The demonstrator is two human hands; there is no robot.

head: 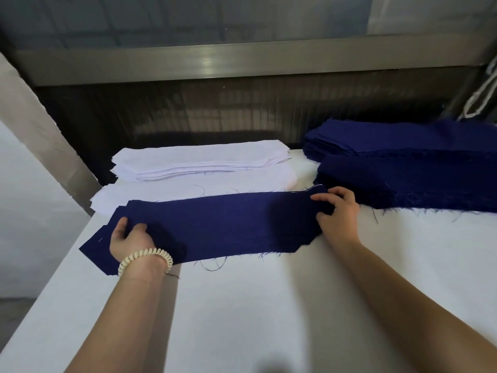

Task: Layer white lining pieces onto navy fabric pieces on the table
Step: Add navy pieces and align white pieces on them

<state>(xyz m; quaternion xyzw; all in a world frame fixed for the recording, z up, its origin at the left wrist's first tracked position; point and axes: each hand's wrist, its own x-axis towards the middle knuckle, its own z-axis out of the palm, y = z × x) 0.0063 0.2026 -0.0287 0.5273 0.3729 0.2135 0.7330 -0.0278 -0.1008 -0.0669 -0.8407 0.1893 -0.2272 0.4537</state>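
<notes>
Your left hand (pixel 131 238), 9 o'clock, and right hand (pixel 339 214), 3 o'clock: both pinch navy piece (pixel 228 224) ends. Step, likely: laying it flat. Next: fetch lining (pixel 201 160), 12 o'clock.

A navy fabric piece (pixel 228 224) is held flat on the white table (pixel 269 305) — its ends pinched by the left hand (pixel 131 235) and right hand (pixel 337 211).

Soft, rather dim, even light. The white table (pixel 269 319) reads bright, with faint blurred shadows beside the left forearm (pixel 134 313) and right forearm (pixel 403 305), and a darker patch on the navy cloth (pixel 228 224). Pale glare streaks the metal rail (pixel 215 63); the recess below is nearly black. Lines bow toward the edges, and the bottom edge is smeared.
</notes>
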